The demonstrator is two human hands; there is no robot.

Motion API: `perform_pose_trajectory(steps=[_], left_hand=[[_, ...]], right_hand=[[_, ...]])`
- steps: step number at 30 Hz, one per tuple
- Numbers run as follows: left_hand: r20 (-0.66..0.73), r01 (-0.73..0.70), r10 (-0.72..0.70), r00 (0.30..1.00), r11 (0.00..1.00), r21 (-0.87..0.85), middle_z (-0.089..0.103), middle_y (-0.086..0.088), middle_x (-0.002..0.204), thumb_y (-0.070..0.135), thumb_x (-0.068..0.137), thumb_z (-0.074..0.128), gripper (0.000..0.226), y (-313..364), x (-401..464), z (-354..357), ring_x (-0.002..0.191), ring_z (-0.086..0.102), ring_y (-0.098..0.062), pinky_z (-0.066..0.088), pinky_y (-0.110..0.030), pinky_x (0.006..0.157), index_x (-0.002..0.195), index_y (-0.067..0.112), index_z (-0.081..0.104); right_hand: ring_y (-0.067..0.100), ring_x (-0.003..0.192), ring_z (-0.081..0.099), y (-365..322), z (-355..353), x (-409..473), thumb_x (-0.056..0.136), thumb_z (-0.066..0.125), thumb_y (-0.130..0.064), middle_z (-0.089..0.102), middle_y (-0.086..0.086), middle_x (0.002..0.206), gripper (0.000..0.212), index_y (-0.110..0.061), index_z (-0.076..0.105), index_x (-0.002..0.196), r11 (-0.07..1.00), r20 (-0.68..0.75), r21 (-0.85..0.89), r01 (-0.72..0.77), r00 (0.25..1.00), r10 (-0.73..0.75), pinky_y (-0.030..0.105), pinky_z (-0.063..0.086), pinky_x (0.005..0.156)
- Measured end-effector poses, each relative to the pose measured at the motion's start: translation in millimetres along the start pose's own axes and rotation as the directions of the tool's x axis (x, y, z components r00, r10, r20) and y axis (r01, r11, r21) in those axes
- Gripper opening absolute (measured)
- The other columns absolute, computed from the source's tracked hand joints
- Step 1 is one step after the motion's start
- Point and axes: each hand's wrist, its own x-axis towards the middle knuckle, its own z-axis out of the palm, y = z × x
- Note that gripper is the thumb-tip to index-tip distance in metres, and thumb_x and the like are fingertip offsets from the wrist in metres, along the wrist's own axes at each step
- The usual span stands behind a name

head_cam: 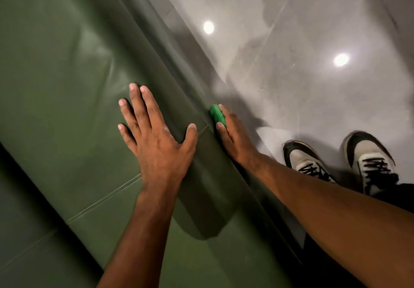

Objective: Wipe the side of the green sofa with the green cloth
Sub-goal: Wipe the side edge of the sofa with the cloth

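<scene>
Glossy grey floor (302,41) beside a green sofa (56,74), seen from above.

Nearest, two bare forearms reach in from the lower edge, and two laced shoes (340,162) stand on the tiles just right of the sofa's side. The left hand (154,139) lies flat with fingers spread on the sofa's padded top, gripping nothing, its thumb at the rounded outer edge. Just beyond that edge, the right hand (233,135) presses a green cloth (216,114) against the sofa's side; only a bunched end shows, poking up past the fingers, its long axis running along the hand toward upper left. Farther on, the sofa edge runs diagonally to the top, with open floor to its right.
</scene>
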Motion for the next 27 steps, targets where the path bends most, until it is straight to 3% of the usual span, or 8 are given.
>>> perform_pose_trajectory(steps=[4,9,12,14,19,23,27], left_hand=[[-0.002,-0.014,0.014,1.0,1.0,0.007,-0.008,0.0,0.169,0.053,0.079,0.062,0.109,1.3,-0.1,3.1,0.155,-0.01,-0.027,0.0,-0.055,0.122,0.16,0.017,-0.001],[-0.018,-0.003,0.003,1.0,0.999,0.042,-0.005,-0.003,0.169,0.052,0.077,0.064,0.109,2.2,16.4,0.4,0.155,-0.007,-0.03,0.005,-0.058,0.121,0.16,0.017,0.003],[-0.017,0.024,-0.023,1.0,0.998,0.05,-0.005,-0.002,0.169,0.05,0.077,0.064,0.108,6.7,37.2,-6.0,0.155,-0.008,-0.031,0.006,-0.061,0.119,0.16,0.016,0.003],[-0.023,0.037,-0.036,0.999,0.999,0.037,-0.006,-0.002,0.169,0.048,0.077,0.063,0.107,8.9,50.1,-10.7,0.155,-0.008,-0.032,0.006,-0.062,0.119,0.16,0.016,0.003],[-0.036,0.041,-0.04,0.999,0.999,0.016,-0.006,-0.004,0.169,0.045,0.079,0.061,0.104,7.3,77.3,-18.8,0.154,-0.007,-0.033,0.005,-0.061,0.119,0.16,0.013,0.003],[-0.049,0.013,-0.012,0.999,1.0,0.017,-0.005,-0.006,0.169,0.044,0.08,0.062,0.103,1.7,95.7,-23.8,0.154,-0.007,-0.034,0.005,-0.059,0.119,0.16,0.012,0.004],[-0.052,0.004,-0.004,0.999,1.0,0.006,-0.003,-0.007,0.169,0.042,0.082,0.063,0.102,-2.1,112.0,-29.6,0.154,-0.006,-0.036,0.005,-0.06,0.119,0.16,0.01,0.005]], right_hand=[[0.022,0.142,0.031,8.6,0.4,6.2,0.101,0.035,-0.037,0.033,0.007,0.156,0.051,-0.023,0.026,0.149,1.0,-0.018,0.019,0.018,1.0,-0.017,0.041,0.028,0.118],[0.026,0.138,0.038,43.6,-1.3,16.4,0.102,0.04,-0.032,0.04,0.012,0.151,0.049,-0.019,0.031,0.148,0.985,-0.023,0.079,-0.154,0.987,0.156,0.041,0.03,0.117],[0.028,0.139,0.037,41.6,-2.5,1.8,0.1,0.042,-0.032,0.042,0.012,0.151,0.049,-0.018,0.035,0.147,0.984,-0.054,0.047,-0.17,0.984,0.172,0.032,0.023,0.117],[0.025,0.139,0.037,20.0,-1.6,-3.8,0.099,0.043,-0.032,0.044,0.01,0.149,0.048,-0.019,0.038,0.145,0.993,-0.074,0.053,-0.104,0.991,0.107,0.026,0.019,0.115],[0.019,0.131,0.045,-24.0,-8.3,46.9,0.098,0.048,-0.025,0.054,0.009,0.14,0.042,-0.013,0.048,0.138,0.966,-0.053,0.059,0.25,0.968,-0.247,0.031,0.029,0.115],[0.03,0.131,0.049,6.0,-6.9,82.1,0.1,0.045,-0.03,0.052,0.016,0.142,0.047,-0.011,0.042,0.142,0.999,-0.009,0.043,0.026,1.0,-0.025,0.039,0.035,0.113],[0.029,0.132,0.046,26.7,-8.5,42.2,0.1,0.041,-0.034,0.048,0.013,0.144,0.047,-0.018,0.036,0.145,0.983,-0.002,-0.027,-0.184,0.983,0.184,0.035,0.033,0.113]])
